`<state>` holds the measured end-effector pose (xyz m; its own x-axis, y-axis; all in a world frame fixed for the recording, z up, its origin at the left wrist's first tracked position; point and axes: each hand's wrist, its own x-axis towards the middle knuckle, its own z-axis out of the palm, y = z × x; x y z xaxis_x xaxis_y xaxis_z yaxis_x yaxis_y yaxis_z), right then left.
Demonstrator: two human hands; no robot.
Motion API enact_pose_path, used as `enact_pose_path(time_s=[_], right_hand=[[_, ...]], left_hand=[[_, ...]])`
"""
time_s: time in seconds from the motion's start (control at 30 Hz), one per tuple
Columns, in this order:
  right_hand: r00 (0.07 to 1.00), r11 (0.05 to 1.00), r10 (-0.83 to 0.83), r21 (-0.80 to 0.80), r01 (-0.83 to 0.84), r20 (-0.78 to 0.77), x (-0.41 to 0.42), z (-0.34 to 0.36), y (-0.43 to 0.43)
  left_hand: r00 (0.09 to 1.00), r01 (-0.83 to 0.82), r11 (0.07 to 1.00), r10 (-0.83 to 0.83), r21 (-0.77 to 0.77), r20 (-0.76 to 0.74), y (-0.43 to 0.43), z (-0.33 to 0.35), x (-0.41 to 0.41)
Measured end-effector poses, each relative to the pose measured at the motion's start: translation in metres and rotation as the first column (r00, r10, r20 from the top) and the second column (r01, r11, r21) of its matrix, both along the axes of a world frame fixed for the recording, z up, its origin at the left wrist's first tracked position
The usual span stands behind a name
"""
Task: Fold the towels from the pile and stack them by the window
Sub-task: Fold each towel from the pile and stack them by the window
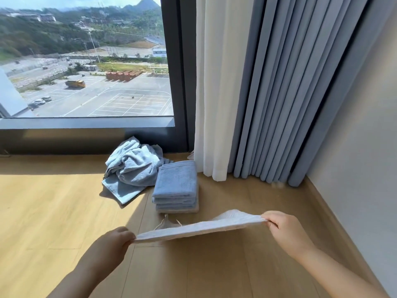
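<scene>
- The wooden floor [53, 211] fills the lower half of the view. Sun falls across its left side, from about seven to nine o'clock.
- The window [86, 61] takes up the ten-to-twelve o'clock part and looks out over a car park and green hills.
- A blue-grey curtain [290, 93] hangs in heavy folds at one o'clock and reaches the floor.
- A pale wall [365, 147] runs down the right edge, from two to four o'clock.
- A white sheer curtain [214, 82] hangs at twelve o'clock, between the window frame and the blue-grey curtain.
- The pile of unfolded blue towels [133, 166] lies crumpled on the floor below the window sill, at about eleven o'clock from the hands.
- The stack of folded blue towels [176, 183] sits just to the right of the pile, touching it, at twelve o'clock from the hands and near the foot of the white curtain. Its lowest layer looks paler.
- A white towel [199, 227] is held stretched between both hands above the floor, just in front of the stack, with its right end higher than its left.
- The right hand [287, 231], at four o'clock, pinches the towel's right corner between thumb and curled fingers.
- The left hand [111, 244], at seven o'clock, has its fingers curled and pinches the towel's left end.
</scene>
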<state>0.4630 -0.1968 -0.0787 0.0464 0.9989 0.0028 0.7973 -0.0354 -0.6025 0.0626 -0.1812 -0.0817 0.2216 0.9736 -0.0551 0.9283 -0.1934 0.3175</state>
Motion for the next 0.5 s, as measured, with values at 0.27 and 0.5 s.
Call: enact_pose_path(time_s=[0.27,0.5], right_hand=[[0.996,0.953,-0.09,-0.29,0.083,-0.011,-0.01,-0.087,-0.084],[0.998,0.842,0.002,-0.539,0.03,0.059,-0.011,-0.127,-0.115]], left_hand=[[0.998,-0.047,0.965,0.037,-0.259,-0.046,-0.088,-0.086,0.008],[0.959,-0.107,0.849,-0.05,-0.518,-0.28,-0.1,-0.116,0.016]])
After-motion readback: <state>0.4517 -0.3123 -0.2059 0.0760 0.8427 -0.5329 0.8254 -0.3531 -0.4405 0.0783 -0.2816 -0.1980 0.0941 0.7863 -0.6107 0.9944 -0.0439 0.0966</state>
